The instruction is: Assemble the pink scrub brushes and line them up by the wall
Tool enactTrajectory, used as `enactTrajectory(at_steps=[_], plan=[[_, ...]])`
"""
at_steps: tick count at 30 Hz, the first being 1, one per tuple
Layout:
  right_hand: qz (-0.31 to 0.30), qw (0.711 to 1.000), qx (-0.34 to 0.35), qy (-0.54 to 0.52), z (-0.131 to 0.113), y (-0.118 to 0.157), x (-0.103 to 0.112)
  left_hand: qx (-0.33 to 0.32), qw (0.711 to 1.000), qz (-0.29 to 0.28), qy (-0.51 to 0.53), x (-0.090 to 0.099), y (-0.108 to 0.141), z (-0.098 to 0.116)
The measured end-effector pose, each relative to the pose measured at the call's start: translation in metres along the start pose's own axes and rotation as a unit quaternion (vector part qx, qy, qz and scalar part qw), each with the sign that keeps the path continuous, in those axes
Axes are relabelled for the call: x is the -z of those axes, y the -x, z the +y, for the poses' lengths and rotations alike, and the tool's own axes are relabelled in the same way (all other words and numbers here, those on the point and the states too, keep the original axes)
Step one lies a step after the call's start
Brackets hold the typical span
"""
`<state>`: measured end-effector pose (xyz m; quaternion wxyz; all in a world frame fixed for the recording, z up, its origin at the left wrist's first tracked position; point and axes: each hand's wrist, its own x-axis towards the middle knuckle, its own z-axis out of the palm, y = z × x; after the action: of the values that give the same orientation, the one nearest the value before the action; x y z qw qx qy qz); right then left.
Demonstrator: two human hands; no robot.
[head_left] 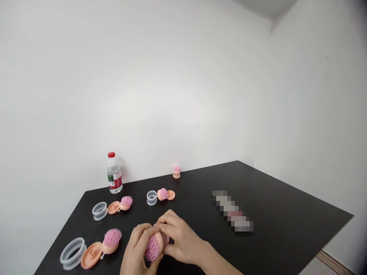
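Observation:
My left hand (138,244) is wrapped round a round scrub brush (153,248) with pink bristles and a peach rim, tilted so the bristles face down toward me. My right hand (180,237) grips the brush's other side, its fingers over the top edge and thumb below. Part of the brush's body is hidden by the fingers. Left of my hands lie a pink bristle head (111,242), a peach disc (91,256) and a translucent ring (73,262). Behind my hands are another ring (151,200), bristle head (162,194) and peach disc (171,195).
On the black table (275,206), a third ring (100,216), disc (113,207) and bristle head (126,203) lie at the left. A red-capped bottle (115,179) and a whole brush (176,173) stand near the wall. A pixelated long object (233,212) lies right.

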<state>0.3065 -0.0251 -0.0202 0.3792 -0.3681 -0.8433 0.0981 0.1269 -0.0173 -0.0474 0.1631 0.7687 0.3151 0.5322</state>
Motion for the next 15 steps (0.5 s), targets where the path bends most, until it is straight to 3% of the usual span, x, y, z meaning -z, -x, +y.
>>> enactTrajectory(at_steps=[3, 8, 12, 15], plan=[[-0.007, 1.0, -0.005, -0.016, 0.002, -0.001, 0.0, -0.002, 1.0, -0.018, -0.005, -0.003, 0.003, -0.005], [-0.006, 0.998, -0.013, -0.059, 0.003, -0.003, 0.006, 0.022, 0.999, 0.026, 0.017, -0.013, 0.01, -0.018], [0.092, 0.987, -0.093, -0.089, 0.018, -0.005, 0.017, 0.035, 0.998, 0.055, 0.02, -0.018, 0.012, -0.027], [0.18, 0.96, -0.19, -0.096, 0.046, -0.011, 0.026, 0.051, 0.996, 0.069, 0.008, -0.022, 0.014, -0.029]])
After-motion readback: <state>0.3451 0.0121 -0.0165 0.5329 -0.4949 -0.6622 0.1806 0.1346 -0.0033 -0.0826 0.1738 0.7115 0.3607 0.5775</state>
